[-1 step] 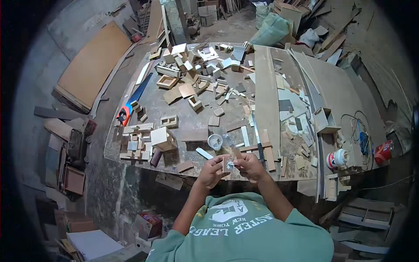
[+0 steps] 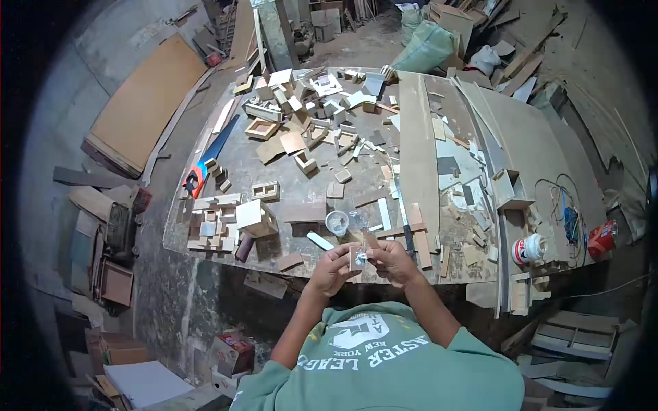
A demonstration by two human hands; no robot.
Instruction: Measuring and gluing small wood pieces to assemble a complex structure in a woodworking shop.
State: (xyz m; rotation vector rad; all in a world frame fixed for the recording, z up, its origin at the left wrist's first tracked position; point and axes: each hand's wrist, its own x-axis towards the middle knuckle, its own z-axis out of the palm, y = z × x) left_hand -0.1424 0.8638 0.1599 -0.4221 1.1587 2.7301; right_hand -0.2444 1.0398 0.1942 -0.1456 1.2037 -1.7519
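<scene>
Close to the table's near edge, my left hand grips a small flat wooden piece with a smear of white paste on its face. My right hand pinches a thin wooden strip whose upper end sticks up above the fingers; its lower end meets the pasted area, partly hidden by the fingertips. Just beyond my hands stands a clear tub with white contents. Right of it lies a long blade with a black handle, beside crossed wooden strips.
Small wooden boxes and offcuts cover the far left of the table. An orange-handled saw lies at the left edge, near a wooden box. To the right are a long board, a white tub and coiled cable.
</scene>
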